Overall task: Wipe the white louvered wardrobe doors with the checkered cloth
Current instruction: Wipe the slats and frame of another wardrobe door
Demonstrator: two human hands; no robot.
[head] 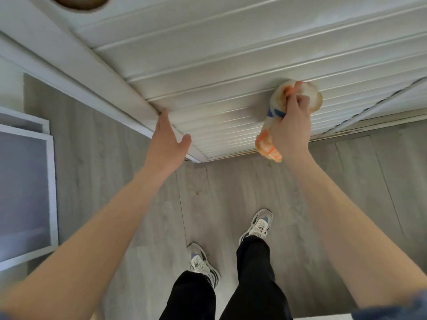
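Nearest the camera: black trousers [251,273] and two grey-white trainers [258,225] planted on a grey plank floor [231,192], the right foot ahead of the left. Both bare forearms reach forward to the door.

Left grip [167,137]: apart. Fingers straight and together, thumb spread, laid flat on the door's left stile [104,72] near its bottom corner. It holds nothing.

Right grip [291,125]: clamped on the cloth [280,93], fingers curled tight round the bunched fabric. The wad is pressed to the slats in the lower right part of the door [208,65], just short of its right edge. One end of the cloth hangs below the wrist, down to the door's bottom edge. Fabric is white with orange and blue marks; the pattern is blurred and cannot be read in detail.

A second white door [404,93] adjoins on the right, a dark gap between the two.

Left edge of view: a white-framed panel [52,181] on the floor, well apart from the door.

Farthest: a brown curved handle [80,2] near the door's upper left corner, only partly in view.
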